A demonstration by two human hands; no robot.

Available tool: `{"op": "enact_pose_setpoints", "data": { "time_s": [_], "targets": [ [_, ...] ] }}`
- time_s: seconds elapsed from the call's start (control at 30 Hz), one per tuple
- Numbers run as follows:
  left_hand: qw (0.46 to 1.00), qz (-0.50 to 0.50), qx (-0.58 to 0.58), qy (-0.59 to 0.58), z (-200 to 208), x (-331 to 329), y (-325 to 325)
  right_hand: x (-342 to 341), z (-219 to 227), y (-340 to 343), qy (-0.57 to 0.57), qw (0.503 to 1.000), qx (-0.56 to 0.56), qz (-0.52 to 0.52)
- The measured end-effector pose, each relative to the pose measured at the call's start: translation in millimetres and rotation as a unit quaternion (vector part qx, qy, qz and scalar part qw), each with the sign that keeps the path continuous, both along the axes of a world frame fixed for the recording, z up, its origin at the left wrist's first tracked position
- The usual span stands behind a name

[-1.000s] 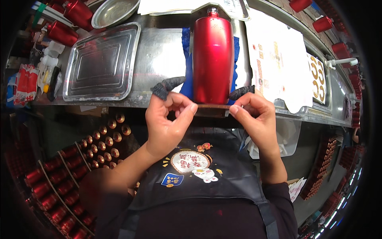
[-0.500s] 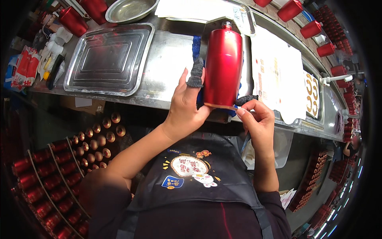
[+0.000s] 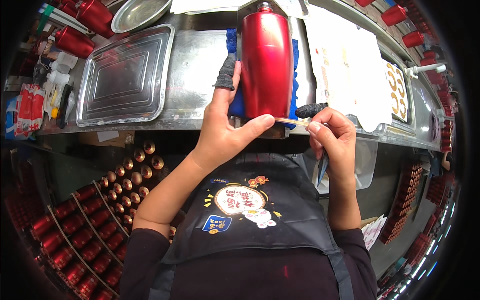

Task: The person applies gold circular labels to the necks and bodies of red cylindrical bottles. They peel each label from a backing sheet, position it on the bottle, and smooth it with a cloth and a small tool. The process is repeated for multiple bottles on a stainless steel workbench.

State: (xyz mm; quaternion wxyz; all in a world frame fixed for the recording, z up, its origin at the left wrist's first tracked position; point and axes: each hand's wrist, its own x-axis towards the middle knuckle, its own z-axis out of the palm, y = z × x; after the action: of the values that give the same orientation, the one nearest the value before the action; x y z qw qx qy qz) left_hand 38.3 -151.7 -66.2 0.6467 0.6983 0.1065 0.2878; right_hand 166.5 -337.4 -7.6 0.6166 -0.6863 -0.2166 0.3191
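A glossy red bottle (image 3: pixel 266 65) lies on blue cloth (image 3: pixel 295 65), its neck pointing away and its base toward me. My left hand (image 3: pixel 220 117) holds its left side, the thumb pressed at the base edge and a finger in a black finger cot stretched along the body; other fingers are partly hidden. Between thumb and forefinger, my right hand (image 3: pixel 332 132) pinches the end of a thin golden-tan strip (image 3: pixel 292 121) that runs to the bottle's base. Below that palm sticks out a dark pointed tool (image 3: pixel 323 167), perhaps tweezers. One right finger also wears a black cot.
On the metal bench, a rectangular metal tray (image 3: pixel 125 75) lies left, below a round metal bowl (image 3: pixel 140 15). White sheets (image 3: pixel 345 70) lie right, beside a tray with golden curved pieces (image 3: pixel 395 90). Several red bottles (image 3: pixel 75 42) stand far left; racked ones (image 3: pixel 75 235) fill the lower left.
My right hand has moved right and away from the base, and more of the strip shows. The dark pointed tool has come into clearer view. My left thumb now lies across the base edge.
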Motion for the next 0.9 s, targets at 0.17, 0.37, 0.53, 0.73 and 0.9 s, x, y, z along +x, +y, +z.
{"op": "enact_pose_setpoints", "data": {
  "time_s": [0.17,0.37,0.53,0.73,0.9],
  "targets": [
    [0.998,0.048,0.031,0.036,4.7,6.8,-11.4,1.9,-2.1,-0.7,0.027,0.999,0.027,-0.015],
    [0.999,0.017,-0.049,0.015,4.2,5.1,-6.5,4.1,-12.2,1.0,0.038,0.999,0.031,-0.017],
    [0.986,-0.049,-0.158,0.006,1.5,-4.1,7.6,-0.5,-19.6,9.5,0.03,0.999,0.02,-0.013],
    [0.98,-0.045,-0.194,-0.013,1.2,-6.5,5.4,-1.4,-15.4,9.2,0.026,0.999,0.024,-0.013],
    [0.997,0.013,-0.078,0.018,3.7,3.5,-8.6,0.7,-9.8,3.6,0.045,0.998,0.029,-0.026]
  ]
}}
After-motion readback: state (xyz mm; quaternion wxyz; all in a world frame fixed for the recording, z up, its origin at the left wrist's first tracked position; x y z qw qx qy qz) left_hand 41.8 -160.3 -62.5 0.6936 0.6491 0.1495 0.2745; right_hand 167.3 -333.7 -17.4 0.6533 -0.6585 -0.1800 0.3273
